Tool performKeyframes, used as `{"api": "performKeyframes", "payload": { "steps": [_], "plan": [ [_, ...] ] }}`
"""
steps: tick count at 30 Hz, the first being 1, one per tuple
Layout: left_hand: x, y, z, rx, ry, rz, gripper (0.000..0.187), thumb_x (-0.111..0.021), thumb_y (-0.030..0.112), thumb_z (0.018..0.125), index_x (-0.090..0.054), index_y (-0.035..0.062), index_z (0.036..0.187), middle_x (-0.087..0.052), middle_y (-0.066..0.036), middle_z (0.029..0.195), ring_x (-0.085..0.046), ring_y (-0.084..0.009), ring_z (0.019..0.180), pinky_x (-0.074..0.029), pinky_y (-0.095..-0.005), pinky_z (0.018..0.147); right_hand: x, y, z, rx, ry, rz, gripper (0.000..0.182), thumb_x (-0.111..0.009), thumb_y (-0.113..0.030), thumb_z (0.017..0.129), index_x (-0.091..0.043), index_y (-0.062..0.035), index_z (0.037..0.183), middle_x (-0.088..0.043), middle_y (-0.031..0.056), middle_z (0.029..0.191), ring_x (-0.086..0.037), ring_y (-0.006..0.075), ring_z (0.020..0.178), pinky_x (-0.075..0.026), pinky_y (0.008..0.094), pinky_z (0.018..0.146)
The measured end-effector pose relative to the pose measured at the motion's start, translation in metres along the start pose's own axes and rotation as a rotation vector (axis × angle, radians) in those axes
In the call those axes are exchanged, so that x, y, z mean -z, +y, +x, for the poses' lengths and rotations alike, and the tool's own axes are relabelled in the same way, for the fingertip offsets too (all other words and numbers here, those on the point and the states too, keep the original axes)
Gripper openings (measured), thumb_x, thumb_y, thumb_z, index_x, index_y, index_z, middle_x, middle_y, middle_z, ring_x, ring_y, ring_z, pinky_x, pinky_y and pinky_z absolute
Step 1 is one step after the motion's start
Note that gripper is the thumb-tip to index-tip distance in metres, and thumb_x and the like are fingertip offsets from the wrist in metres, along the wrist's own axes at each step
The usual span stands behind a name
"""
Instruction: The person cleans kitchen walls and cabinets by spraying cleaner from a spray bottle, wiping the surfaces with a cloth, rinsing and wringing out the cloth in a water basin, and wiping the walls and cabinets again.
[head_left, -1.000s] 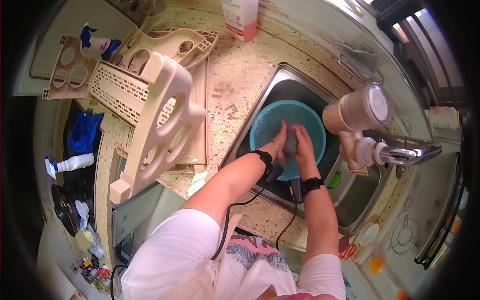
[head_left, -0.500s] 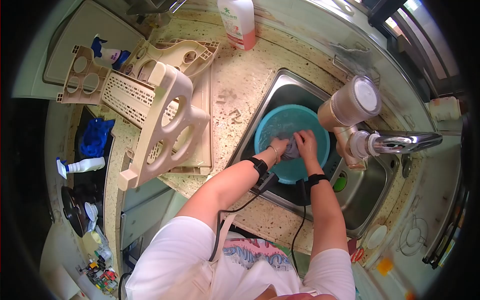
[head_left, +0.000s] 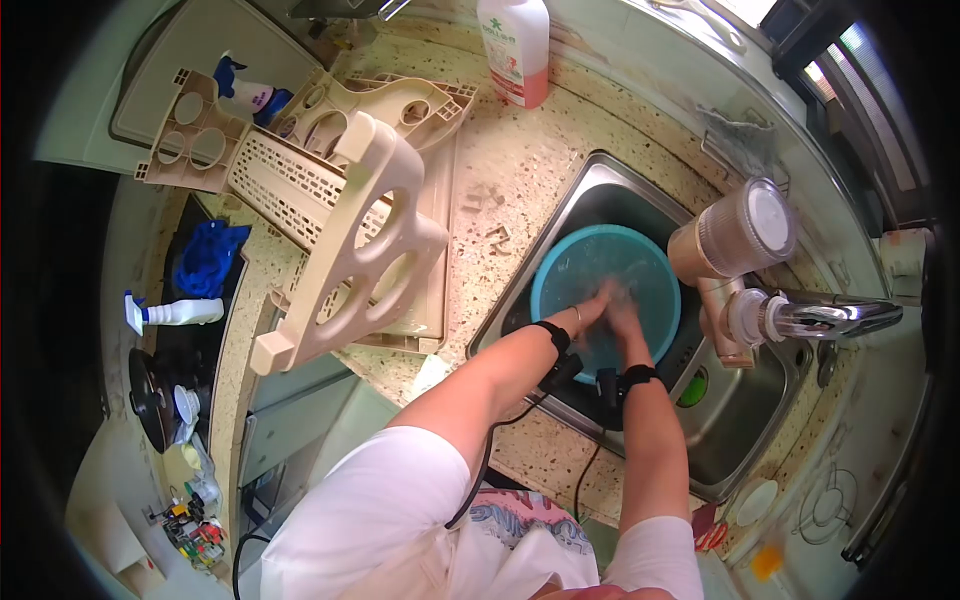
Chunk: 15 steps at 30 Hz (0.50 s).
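Observation:
A turquoise basin point(head_left: 668, 272) of cloudy water stands in the steel sink. Both hands are down inside it, close together and smeared by motion. My left hand point(head_left: 597, 305) has its fingers closed at a blurred grey cloth point(head_left: 620, 292), with a thin bracelet and a black strap at the wrist. Beside it, my right hand point(head_left: 624, 316) is closed against the same cloth, a black strap on its wrist too. The cloth's outline is mostly lost in the water and blur.
A metal faucet with a cylindrical filter point(head_left: 745, 230) overhangs the sink's right side. A beige plastic rack point(head_left: 375, 240) lies on the counter at left. A bottle of pink liquid point(head_left: 517, 60) stands behind. A green item point(head_left: 692, 389) sits in the second sink bowl point(head_left: 735, 430).
Both hands stay in the basin, but they and the cloth are now lower in the water and more blurred. The whole view has shifted slightly, moving the scene rightward and down.

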<state>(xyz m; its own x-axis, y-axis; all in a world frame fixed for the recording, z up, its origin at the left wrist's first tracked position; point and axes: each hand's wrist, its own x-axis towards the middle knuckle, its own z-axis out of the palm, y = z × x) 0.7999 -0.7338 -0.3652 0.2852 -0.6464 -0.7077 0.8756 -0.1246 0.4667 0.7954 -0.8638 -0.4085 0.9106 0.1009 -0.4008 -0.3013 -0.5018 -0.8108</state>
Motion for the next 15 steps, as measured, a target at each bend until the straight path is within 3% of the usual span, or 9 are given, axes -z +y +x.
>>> {"api": "performKeyframes", "payload": {
  "steps": [1,3,4,6,7,10,12,13,15],
  "plan": [
    [-0.004,0.005,0.0,0.016,-0.138,-0.605,0.085,-0.019,0.078,0.075,-0.035,0.0173,0.132,-0.026,-0.016,0.141,-0.025,-0.0314,0.129,-0.015,-0.0542,0.102,0.001,-0.024,-0.01,-0.073,0.039,0.275,0.027,-0.051,-0.027,0.088,-0.054,-0.0059,0.105,-0.052,0.0131,0.111,-0.05,0.0265,0.102,-0.039,0.0382,0.086],
    [-0.021,0.031,-0.034,-0.09,-0.082,-0.702,0.096,-0.014,0.084,0.067,-0.038,0.016,0.129,-0.028,-0.017,0.14,-0.025,-0.0319,0.128,-0.015,-0.0538,0.102,0.01,-0.113,-0.049,-0.221,0.107,0.82,0.024,-0.047,-0.025,0.091,-0.054,-0.0049,0.101,-0.055,0.0079,0.099,-0.052,0.0198,0.094,-0.041,0.0342,0.079],
    [-0.029,0.043,-0.051,-0.144,-0.051,-0.753,0.102,-0.011,0.088,0.063,-0.04,0.0153,0.128,-0.029,-0.017,0.139,-0.025,-0.0321,0.128,-0.015,-0.0536,0.102,0.012,-0.118,-0.053,-0.168,0.109,0.824,0.023,-0.047,-0.026,0.091,-0.054,-0.0052,0.099,-0.055,0.0052,0.095,-0.051,0.0174,0.091,-0.041,0.0319,0.078],
    [-0.031,0.055,-0.062,-0.085,-0.05,-0.672,0.095,-0.019,0.086,0.065,-0.044,0.0154,0.123,-0.038,-0.017,0.132,-0.033,-0.0333,0.122,-0.022,-0.0514,0.099,0.011,-0.125,-0.061,-0.065,0.114,0.837,0.023,-0.046,-0.027,0.091,-0.055,-0.006,0.095,-0.053,-0.0003,0.085,-0.049,0.0126,0.087,-0.04,0.0272,0.075],
    [-0.031,0.059,-0.066,-0.054,-0.048,-0.628,0.091,-0.023,0.085,0.066,-0.047,0.0155,0.12,-0.042,-0.018,0.128,-0.037,-0.0339,0.119,-0.026,-0.0503,0.098,0.012,-0.13,-0.064,-0.03,0.126,0.791,0.023,-0.046,-0.026,0.091,-0.055,-0.0051,0.092,-0.054,0.0012,0.083,-0.05,0.0137,0.083,-0.04,0.0276,0.073],
    [-0.016,0.044,-0.034,-0.074,0.36,-0.627,0.064,-0.043,0.066,0.079,-0.053,0.0098,0.109,-0.055,-0.016,0.109,-0.052,-0.0306,0.1,-0.04,-0.0418,0.085,0.018,-0.15,-0.075,0.137,0.216,0.546,0.025,-0.048,-0.024,0.09,-0.056,-0.0021,0.082,-0.056,0.0068,0.074,-0.051,0.0173,0.072,-0.041,0.029,0.066],
    [-0.021,0.041,-0.035,-0.105,0.381,-0.543,0.055,-0.048,0.054,0.08,-0.055,0.0072,0.106,-0.056,-0.014,0.104,-0.054,-0.028,0.094,-0.042,-0.0383,0.081,0.013,-0.174,-0.079,0.338,0.326,0.23,0.028,-0.048,-0.023,0.089,-0.055,0.0004,0.076,-0.055,0.012,0.067,-0.05,0.0198,0.063,-0.041,0.0304,0.061],
    [-0.024,0.038,-0.038,-0.119,0.392,-0.503,0.05,-0.05,0.049,0.08,-0.055,0.0058,0.105,-0.057,-0.013,0.102,-0.055,-0.0267,0.091,-0.043,-0.0365,0.079,0.015,-0.177,-0.077,0.399,0.343,0.175,0.032,-0.048,-0.024,0.088,-0.055,0.0032,0.074,-0.052,0.0178,0.064,-0.048,0.0251,0.056,-0.041,0.0344,0.056],
    [-0.031,0.028,-0.044,-0.144,0.415,-0.425,0.04,-0.054,0.037,0.081,-0.057,0.0032,0.102,-0.059,-0.012,0.097,-0.057,-0.0242,0.084,-0.045,-0.0329,0.074,0.022,-0.161,-0.061,0.285,0.377,0.099,0.03,-0.05,-0.025,0.088,-0.057,0.002,0.077,-0.052,0.0176,0.063,-0.047,0.0259,0.055,-0.041,0.0347,0.056]
  ]
}}
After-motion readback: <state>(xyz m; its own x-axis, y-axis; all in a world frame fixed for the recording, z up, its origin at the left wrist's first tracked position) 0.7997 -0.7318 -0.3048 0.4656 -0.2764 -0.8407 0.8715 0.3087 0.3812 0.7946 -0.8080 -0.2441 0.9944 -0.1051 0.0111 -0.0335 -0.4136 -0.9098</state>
